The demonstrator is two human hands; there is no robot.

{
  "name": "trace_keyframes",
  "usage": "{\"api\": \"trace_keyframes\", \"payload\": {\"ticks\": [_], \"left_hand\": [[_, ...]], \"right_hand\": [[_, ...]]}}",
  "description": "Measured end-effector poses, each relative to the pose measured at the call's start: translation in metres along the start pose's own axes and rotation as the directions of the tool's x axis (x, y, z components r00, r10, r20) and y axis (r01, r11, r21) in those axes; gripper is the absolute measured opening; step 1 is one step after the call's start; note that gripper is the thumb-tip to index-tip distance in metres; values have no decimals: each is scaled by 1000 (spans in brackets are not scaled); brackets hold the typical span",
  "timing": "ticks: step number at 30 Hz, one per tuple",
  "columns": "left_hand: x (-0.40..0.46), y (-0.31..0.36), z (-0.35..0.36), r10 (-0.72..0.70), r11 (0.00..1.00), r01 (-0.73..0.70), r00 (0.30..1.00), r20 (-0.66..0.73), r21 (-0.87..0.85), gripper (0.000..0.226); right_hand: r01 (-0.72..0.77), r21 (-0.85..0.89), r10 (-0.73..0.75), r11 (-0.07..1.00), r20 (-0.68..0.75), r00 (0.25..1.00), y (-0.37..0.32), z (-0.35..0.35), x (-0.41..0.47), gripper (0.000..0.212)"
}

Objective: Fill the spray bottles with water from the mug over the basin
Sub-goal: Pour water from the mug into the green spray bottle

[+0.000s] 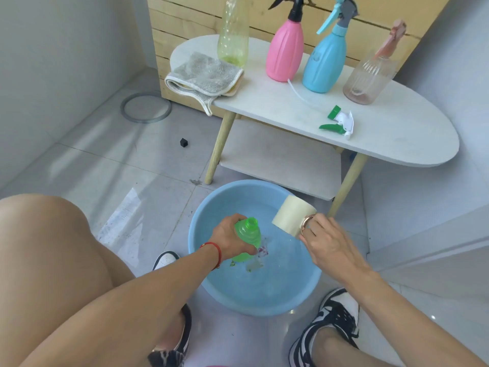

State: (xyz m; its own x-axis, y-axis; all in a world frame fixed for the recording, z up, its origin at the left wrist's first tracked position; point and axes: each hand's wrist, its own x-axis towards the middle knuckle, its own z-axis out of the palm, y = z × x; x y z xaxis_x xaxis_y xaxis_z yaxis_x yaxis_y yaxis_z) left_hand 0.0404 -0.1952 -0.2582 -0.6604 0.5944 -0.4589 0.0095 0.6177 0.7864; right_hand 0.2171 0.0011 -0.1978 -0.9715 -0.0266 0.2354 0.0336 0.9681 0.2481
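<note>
Two hands: both work over the blue basin [201, 274] on the floor.
Left hand [229, 237]: fingers curled round the green bottle [247, 235], uncapped, neck tilted toward the mug.
Right hand [326, 241]: fingers wrapped about the handle of the cream mug [292, 214], held just beside the bottle mouth, not touching it.
Basin contents: shallow water, with small scraps lying in it.
Table [383, 133]: white oval top on pale wooden legs, with a lower shelf.
On the table: pink spray bottle [284, 54], blue spray bottle [325, 64], clear ribbed spray bottle [366, 80], capless yellowish bottle [232, 35], loose green-and-white trigger head [340, 123], folded grey cloth [203, 75].
Room: glossy grey floor tiles, wooden slat panel behind the table.
</note>
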Motion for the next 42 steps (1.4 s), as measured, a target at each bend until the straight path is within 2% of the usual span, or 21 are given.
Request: {"api": "trace_keyframes", "payload": {"ticks": [3,6,8,9,12,15,19,21,23,29,31,32,33,34,35,36,37,38,39,40,42], "left_hand": [[-2,23,-11,62,997,-62,998,2,53,80],[-6,56,-27,84,993,-87,996,39,85,85],[-9,80,-38,91,990,-98,993,70,98,87],[-11,92,-44,93,990,-100,993,79,96,87],[-13,127,-58,93,992,-100,992,83,76,80],[-12,160,-71,117,992,-120,989,89,27,70],[-7,201,-82,171,985,-169,979,110,-29,69],[-3,216,-84,196,980,-193,974,113,-40,66],[4,226,-82,198,979,-191,973,123,-65,62],[16,236,-72,163,981,-144,976,143,-131,69],[19,236,-72,159,980,-137,976,150,-144,65],[20,236,-73,159,980,-137,975,154,-148,63],[22,235,-75,158,980,-136,975,156,-145,62],[22,235,-76,158,981,-137,975,154,-138,61],[23,234,-78,155,982,-136,976,150,-129,60],[24,233,-79,151,984,-134,978,141,-121,60],[24,233,-81,144,985,-129,981,131,-117,61],[24,231,-82,137,986,-124,983,122,-112,62],[25,231,-83,130,987,-118,984,120,-107,65],[25,229,-84,122,989,-110,985,120,-102,67],[25,227,-87,108,990,-97,989,106,-101,64]], "right_hand": [[-21,68,27,997,-94,995,20,-29,6,22],[-160,217,194,963,-146,970,38,-64,17,23],[-304,321,343,897,-71,937,55,-84,24,18],[-391,380,415,838,20,909,65,-94,28,21],[-586,516,576,625,202,792,98,-125,39,41],[-644,649,720,406,206,662,129,-153,45,41],[-634,760,888,141,186,421,166,-155,42,40],[-640,765,925,71,190,330,181,-148,40,40],[-686,726,940,44,201,274,192,-142,41,39],[-774,633,947,-4,250,200,212,-122,53,44],[-861,509,961,-4,238,137,212,-117,59,53],[-910,413,980,39,162,115,210,-116,61,54],[-930,343,988,130,31,149,204,-118,66,49],[-910,315,962,270,-123,243,198,-120,73,40],[-844,309,895,438,-238,378,189,-123,82,30],[-750,327,818,575,-269,509,179,-123,95,21],[-666,361,754,653,-222,618,171,-121,109,18],[-629,388,712,674,-113,693,164,-114,125,21],[-651,384,695,655,31,718,159,-105,138,29],[-704,352,697,617,172,696,155,-96,152,39],[-802,269,720,533,354,597,149,-83,173,54]]}}
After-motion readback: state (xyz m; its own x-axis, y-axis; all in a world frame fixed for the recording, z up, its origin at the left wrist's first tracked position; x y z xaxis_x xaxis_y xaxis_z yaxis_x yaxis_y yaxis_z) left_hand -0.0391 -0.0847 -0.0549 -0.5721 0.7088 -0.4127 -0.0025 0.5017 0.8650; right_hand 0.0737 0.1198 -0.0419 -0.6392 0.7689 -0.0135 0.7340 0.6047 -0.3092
